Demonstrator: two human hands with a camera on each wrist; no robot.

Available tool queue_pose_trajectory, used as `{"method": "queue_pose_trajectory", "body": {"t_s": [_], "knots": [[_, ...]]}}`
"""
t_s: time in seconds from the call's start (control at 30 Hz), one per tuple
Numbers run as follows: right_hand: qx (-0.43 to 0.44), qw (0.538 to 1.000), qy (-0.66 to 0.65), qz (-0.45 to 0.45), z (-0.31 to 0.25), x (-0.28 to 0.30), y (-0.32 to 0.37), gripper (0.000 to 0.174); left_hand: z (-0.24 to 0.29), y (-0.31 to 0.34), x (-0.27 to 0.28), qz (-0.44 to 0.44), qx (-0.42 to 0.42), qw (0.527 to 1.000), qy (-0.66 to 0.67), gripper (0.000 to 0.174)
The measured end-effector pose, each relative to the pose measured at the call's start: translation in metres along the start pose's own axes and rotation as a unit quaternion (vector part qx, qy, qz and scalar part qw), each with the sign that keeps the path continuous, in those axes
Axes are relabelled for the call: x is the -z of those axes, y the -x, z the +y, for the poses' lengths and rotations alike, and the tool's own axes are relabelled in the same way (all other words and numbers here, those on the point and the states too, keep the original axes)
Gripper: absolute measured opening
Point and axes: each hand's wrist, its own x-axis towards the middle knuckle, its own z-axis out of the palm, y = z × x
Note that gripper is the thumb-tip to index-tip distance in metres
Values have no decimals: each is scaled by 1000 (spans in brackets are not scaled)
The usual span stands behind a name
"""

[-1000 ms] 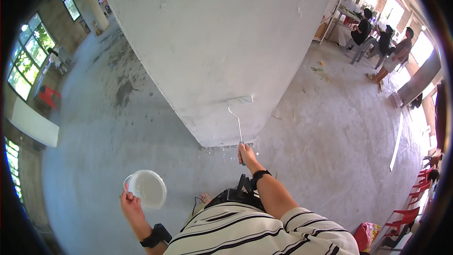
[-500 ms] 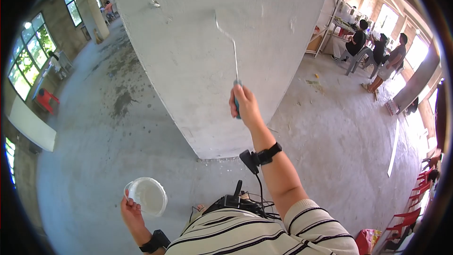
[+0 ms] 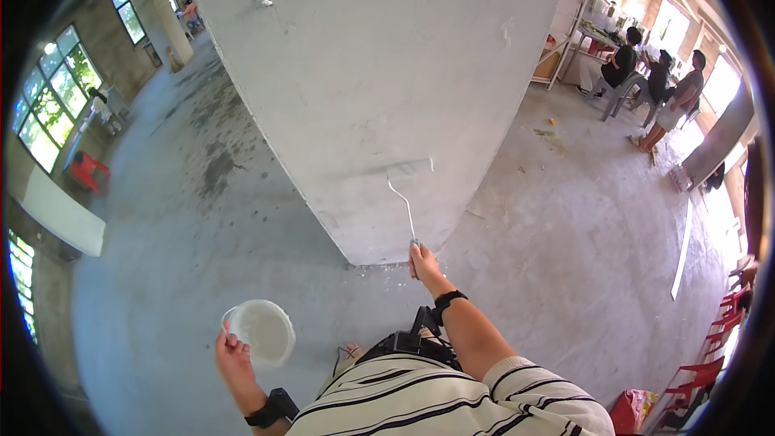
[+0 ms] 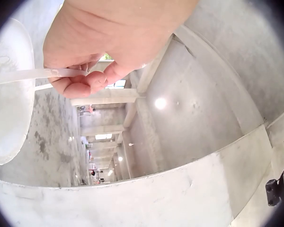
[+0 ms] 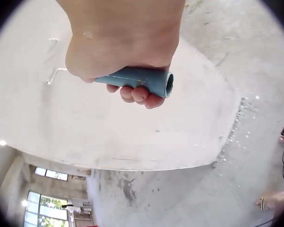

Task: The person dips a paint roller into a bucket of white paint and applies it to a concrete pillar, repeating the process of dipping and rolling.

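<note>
My right hand (image 3: 424, 263) grips the blue handle (image 5: 154, 81) of a paint roller, fingers wrapped round it. Its bent wire frame (image 3: 403, 200) runs up to the roller head (image 3: 410, 168), which lies against the lower part of a pale grey-white pillar (image 3: 363, 89). At the lower left, my left hand (image 3: 234, 362) holds a white bucket (image 3: 288, 331) by its handle. In the left wrist view the curled fingers hook round the white plastic handle (image 4: 33, 74), and the bucket hangs beside them. White paint (image 3: 262, 333) shows inside.
Paint specks dot the concrete floor (image 3: 557, 250) at the pillar's foot. Several people (image 3: 620, 64) sit or stand by a table at the back right. Red chairs (image 3: 701, 373) line the right edge, near a red bag (image 3: 632, 410). A red stool (image 3: 87, 171) stands at left.
The roller went up the pillar with my right arm stretched out, then came back down to the lower part. My left hand stays at the lower left with the bucket.
</note>
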Motion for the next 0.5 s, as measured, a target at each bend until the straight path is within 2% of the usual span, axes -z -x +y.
{"method": "queue_pose_trajectory", "body": {"t_s": [0.1,0.17,0.2,0.3,0.37,0.43,0.47,0.5], "knots": [[-38,999,36,-2,8,6,13,36,-1,-3,0,-7,6,1000,1,34],[-90,995,-50,-1,10,0,17,35,-2,-3,1,-7,10,1000,0,33],[-92,995,-49,-2,9,-4,18,35,-3,-3,1,-8,12,1000,2,33],[-48,998,-29,10,-7,-13,19,38,-3,0,3,-5,15,1000,7,32],[-9,996,69,56,-29,-16,17,39,-2,1,5,-2,13,1000,11,32],[74,990,101,60,-45,-21,-1,38,-2,3,7,4,8,1000,13,32],[114,985,110,61,-63,-25,-9,37,-1,4,6,6,8,1000,13,32],[115,984,123,56,-90,-31,-13,36,0,5,4,12,6,1000,10,33]]}}
